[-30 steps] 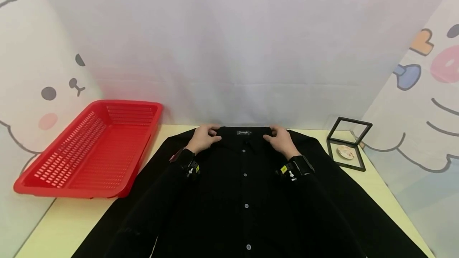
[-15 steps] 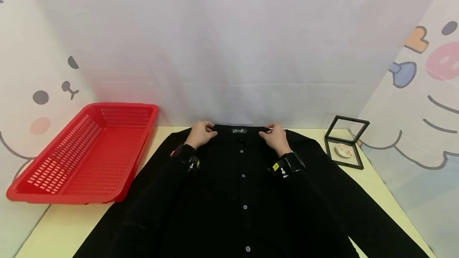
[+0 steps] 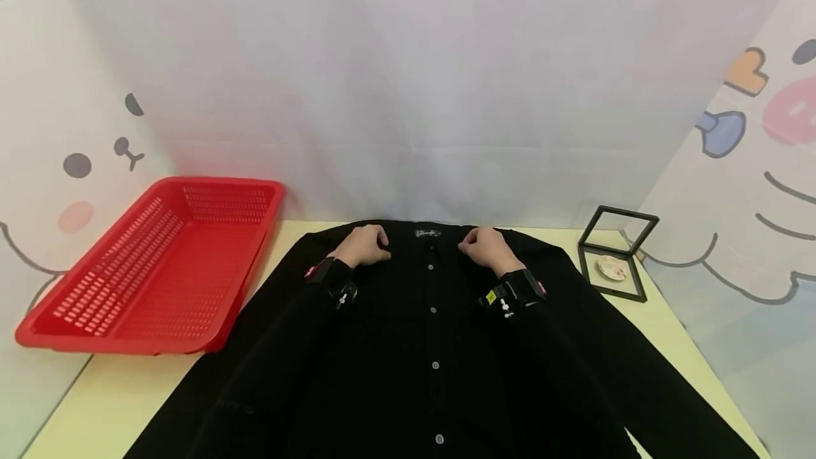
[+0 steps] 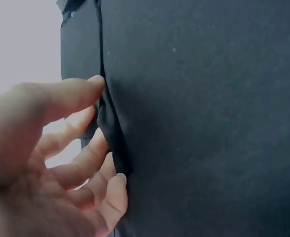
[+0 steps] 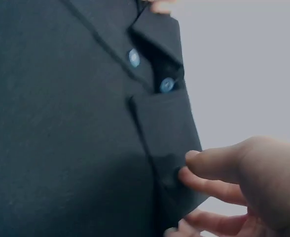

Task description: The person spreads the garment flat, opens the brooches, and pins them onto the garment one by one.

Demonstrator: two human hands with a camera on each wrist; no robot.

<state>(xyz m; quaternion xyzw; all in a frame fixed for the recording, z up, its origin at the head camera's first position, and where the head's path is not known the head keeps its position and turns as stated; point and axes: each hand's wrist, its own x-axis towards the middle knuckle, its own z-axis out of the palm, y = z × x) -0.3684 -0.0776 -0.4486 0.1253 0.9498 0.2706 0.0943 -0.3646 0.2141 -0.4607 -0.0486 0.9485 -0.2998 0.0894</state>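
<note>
A black button-up shirt (image 3: 408, 331) lies spread flat, front side up, its collar end toward the back wall. My left hand (image 3: 362, 245) is at the left side of the collar; in the left wrist view its thumb (image 4: 81, 96) and bent fingertips hold a fold of black cloth. My right hand (image 3: 489, 248) is at the right side of the collar, thumb and forefinger close together at its edge. Pale buttons (image 5: 134, 58) show beside the collar in the right wrist view. A small label (image 3: 428, 233) sits inside the neck.
A red perforated plastic basket (image 3: 172, 282) stands at the left, tilted and overlapping the table's edge in this view. On the right, a black hinged frame (image 3: 621, 296) lies open around a small pale round item (image 3: 612, 268). The pale yellow table (image 3: 108, 402) meets a white wall (image 3: 408, 91) behind.
Both hands have drawn back slightly from the collar's rear edge toward me. More of that edge now shows behind the fingers. The view has shifted a little.
</note>
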